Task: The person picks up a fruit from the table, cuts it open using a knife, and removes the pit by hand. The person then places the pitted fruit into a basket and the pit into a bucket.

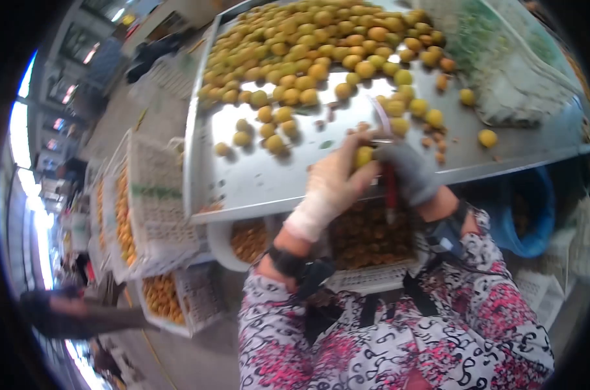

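Note:
My left hand, in a pale glove, has its fingers around a yellow-green fruit just above the tray's front edge. Against the fruit's right side is my right hand, in a grey glove and closed on a tool with red handles. Part of the tool is hidden by the fingers. Many yellow-orange fruits lie heaped on the metal tray beyond my hands. A few small brown pieces rest on the tray to the right.
Below my hands is a crate of dark pieces. A white bucket stands left of it, a blue bucket right. Stacked white crates hold fruit at left. A mesh-lined crate sits on the tray. A person's leg shows lower left.

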A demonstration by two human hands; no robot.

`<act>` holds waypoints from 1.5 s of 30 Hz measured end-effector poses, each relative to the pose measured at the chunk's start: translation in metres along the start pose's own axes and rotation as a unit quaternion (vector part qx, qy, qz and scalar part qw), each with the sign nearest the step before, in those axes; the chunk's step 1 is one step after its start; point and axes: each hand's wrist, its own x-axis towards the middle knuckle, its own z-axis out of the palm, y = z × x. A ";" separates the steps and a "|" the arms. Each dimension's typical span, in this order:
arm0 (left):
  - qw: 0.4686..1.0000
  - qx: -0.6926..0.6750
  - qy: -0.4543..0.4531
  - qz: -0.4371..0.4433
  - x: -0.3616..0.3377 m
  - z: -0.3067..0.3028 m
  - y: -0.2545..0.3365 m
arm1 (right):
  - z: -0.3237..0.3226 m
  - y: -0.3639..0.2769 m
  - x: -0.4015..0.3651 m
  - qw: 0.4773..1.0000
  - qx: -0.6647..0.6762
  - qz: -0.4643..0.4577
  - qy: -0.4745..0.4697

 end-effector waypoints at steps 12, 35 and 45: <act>0.998 0.038 0.042 0.010 0.007 0.016 0.008 | -0.002 -0.018 0.017 0.790 0.436 0.424 0.082; 0.989 -0.098 0.111 0.007 0.025 0.027 0.036 | -0.014 -0.053 0.046 0.783 0.453 0.374 0.206; 0.984 -0.075 0.161 -0.013 0.030 0.041 0.028 | 0.012 -0.009 0.050 0.827 0.443 0.229 0.260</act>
